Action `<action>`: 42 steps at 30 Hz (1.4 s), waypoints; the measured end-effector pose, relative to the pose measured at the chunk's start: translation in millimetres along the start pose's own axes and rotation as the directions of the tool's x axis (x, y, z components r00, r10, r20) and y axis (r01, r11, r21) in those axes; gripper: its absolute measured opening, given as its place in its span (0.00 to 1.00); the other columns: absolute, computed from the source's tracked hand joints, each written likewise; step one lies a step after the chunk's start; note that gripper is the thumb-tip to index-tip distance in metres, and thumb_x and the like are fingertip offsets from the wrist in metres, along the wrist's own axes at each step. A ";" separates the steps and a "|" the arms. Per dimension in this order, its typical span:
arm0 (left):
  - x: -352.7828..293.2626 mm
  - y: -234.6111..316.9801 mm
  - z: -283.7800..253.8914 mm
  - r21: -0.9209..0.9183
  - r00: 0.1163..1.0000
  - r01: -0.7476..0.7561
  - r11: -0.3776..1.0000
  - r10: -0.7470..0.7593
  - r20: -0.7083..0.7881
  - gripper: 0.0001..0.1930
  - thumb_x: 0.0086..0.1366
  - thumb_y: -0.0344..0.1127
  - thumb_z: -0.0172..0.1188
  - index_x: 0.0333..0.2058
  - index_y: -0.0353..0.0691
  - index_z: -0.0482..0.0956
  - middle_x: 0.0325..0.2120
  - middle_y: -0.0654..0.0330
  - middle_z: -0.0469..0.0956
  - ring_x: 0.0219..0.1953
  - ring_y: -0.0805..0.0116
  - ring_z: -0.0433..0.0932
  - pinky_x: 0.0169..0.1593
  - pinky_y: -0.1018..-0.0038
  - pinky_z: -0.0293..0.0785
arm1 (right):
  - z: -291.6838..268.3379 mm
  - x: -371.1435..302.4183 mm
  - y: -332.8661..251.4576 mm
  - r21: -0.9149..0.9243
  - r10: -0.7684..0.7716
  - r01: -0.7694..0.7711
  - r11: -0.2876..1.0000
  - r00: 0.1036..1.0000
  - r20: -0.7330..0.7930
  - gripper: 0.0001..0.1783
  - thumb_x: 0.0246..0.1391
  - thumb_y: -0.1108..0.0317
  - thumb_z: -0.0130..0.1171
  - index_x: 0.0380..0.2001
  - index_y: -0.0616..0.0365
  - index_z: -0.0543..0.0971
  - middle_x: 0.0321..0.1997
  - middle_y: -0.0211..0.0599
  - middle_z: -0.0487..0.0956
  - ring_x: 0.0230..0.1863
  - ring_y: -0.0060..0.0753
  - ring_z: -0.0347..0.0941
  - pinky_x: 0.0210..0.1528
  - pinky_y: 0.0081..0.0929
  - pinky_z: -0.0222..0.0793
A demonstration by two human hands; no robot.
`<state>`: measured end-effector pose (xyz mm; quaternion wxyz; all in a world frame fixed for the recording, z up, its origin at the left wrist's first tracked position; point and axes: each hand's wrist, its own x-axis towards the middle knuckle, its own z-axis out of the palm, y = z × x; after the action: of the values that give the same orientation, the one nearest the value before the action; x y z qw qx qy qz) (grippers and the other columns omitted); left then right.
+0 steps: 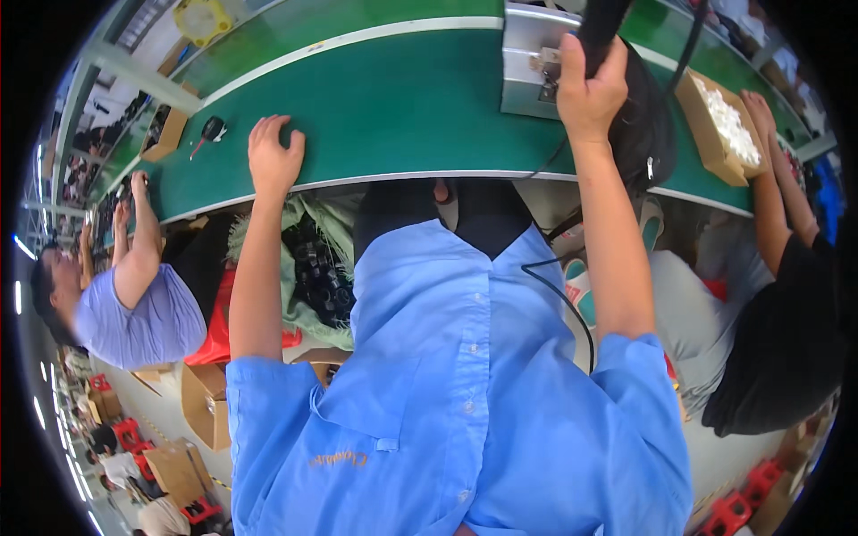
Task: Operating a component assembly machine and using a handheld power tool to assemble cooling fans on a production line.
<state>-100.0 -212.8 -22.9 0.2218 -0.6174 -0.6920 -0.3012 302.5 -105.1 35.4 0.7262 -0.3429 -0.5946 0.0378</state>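
My left hand (275,159) rests on the green work table (393,116) near its front edge. Its fingers lie against the surface with the thumb apart, and nothing is in it. At the upper right, my right hand (592,94) is closed around a thick black handle-like part (604,31); its upper end runs out of the picture. Just left of that hand stands a silver metal box (529,71) with a small metal fitting on its face. A black bag (645,121) sits beside my right wrist, partly hidden by it.
A small round black object (214,129) with a red lead lies left of my left hand. An open carton of white parts (726,125) stands at the right, by a co-worker's hands. Another person works at the left. A sack of black parts (317,272) is under the table.
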 end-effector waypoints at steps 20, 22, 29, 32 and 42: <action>-12.9 5.1 -5.1 -0.044 0.989 0.086 0.995 -0.091 -0.121 0.16 0.52 0.37 0.56 0.38 0.35 0.80 0.41 0.49 0.76 0.56 0.48 0.66 0.61 0.58 0.60 | 8.2 -4.1 -5.4 0.049 0.028 -0.032 0.998 0.996 0.079 0.14 0.59 0.63 0.55 0.35 0.66 0.71 0.26 0.34 0.75 0.28 0.26 0.71 0.35 0.25 0.69; -15.2 3.7 -8.4 -0.040 0.987 0.120 0.992 -0.124 -0.106 0.16 0.52 0.37 0.56 0.38 0.35 0.80 0.42 0.49 0.76 0.57 0.48 0.66 0.61 0.58 0.60 | 10.3 -3.5 -3.6 -0.009 0.010 -0.010 1.000 0.996 0.088 0.14 0.59 0.62 0.54 0.34 0.65 0.71 0.26 0.34 0.75 0.28 0.28 0.71 0.36 0.26 0.68; -14.2 2.6 -4.7 -0.069 0.984 0.170 0.983 -0.173 -0.042 0.17 0.53 0.38 0.56 0.39 0.34 0.79 0.45 0.47 0.75 0.60 0.46 0.63 0.64 0.57 0.57 | 13.9 -2.7 -11.0 0.031 0.045 -0.048 0.998 0.995 0.091 0.13 0.59 0.63 0.52 0.31 0.65 0.71 0.26 0.34 0.74 0.28 0.29 0.70 0.36 0.25 0.68; -14.4 3.0 -4.6 -0.059 0.985 0.161 0.985 -0.164 -0.046 0.17 0.53 0.38 0.57 0.40 0.34 0.79 0.46 0.47 0.75 0.60 0.46 0.62 0.63 0.57 0.58 | 11.9 -2.8 -12.2 0.000 0.042 -0.043 0.999 0.993 0.113 0.13 0.59 0.63 0.52 0.31 0.64 0.71 0.28 0.34 0.73 0.29 0.28 0.69 0.36 0.24 0.68; -16.1 4.7 -6.4 -0.067 0.989 0.145 0.987 -0.146 -0.007 0.19 0.54 0.37 0.57 0.44 0.34 0.77 0.48 0.47 0.73 0.60 0.44 0.61 0.63 0.57 0.58 | 5.7 -0.8 0.3 0.045 -0.008 0.001 0.999 0.987 0.160 0.13 0.61 0.63 0.50 0.35 0.65 0.70 0.31 0.35 0.74 0.33 0.28 0.70 0.39 0.24 0.68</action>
<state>-93.6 -228.5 -28.5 0.1827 -0.5705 -0.7237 -0.3428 297.2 -102.7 34.9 0.6836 -0.3211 -0.6509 0.0768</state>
